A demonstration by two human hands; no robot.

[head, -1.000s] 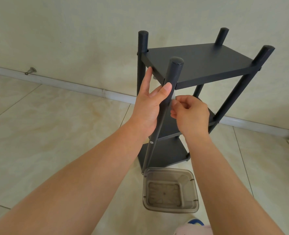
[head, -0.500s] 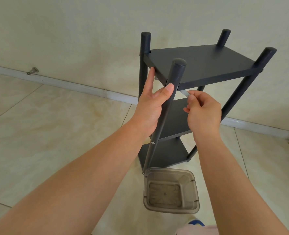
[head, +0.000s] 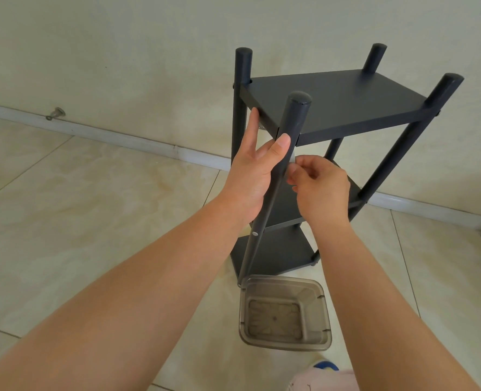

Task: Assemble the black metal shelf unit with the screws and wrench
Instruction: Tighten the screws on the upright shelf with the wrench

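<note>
Shelf unit: I see the black metal shelf unit (head: 338, 100) standing upright on the tiled floor (head: 92, 207) in the right centre of the frame, against the wall (head: 120, 52), with three tiers between four round posts.
Near post: the front post (head: 287, 136) runs from the frame's centre down to the lower tier, with a pale screw head (head: 255, 233) showing on it at mid-tier level.
Left hand: my left hand (head: 254, 170) steadies that post just under the top tier, thumb pressed to its front, fingers straight and reaching up behind toward the shelf edge.
Right hand: my right hand (head: 319, 187) sits just right of the post, fingers curled and pinching a small pale piece against it; I judge it to be the wrench or a screw, but it is too hidden to say.
Tray: a smoky clear plastic tray (head: 285, 313) lies on the floor at the post's foot, lower centre.
Handling: I judge the frame stiff and fairly light, tall and narrow enough to tip; the painted tube looks smooth and may slip.
Where to hold: I would brace the post close to the joint being tightened.
Progress: mostly built, by the look of it.
</note>
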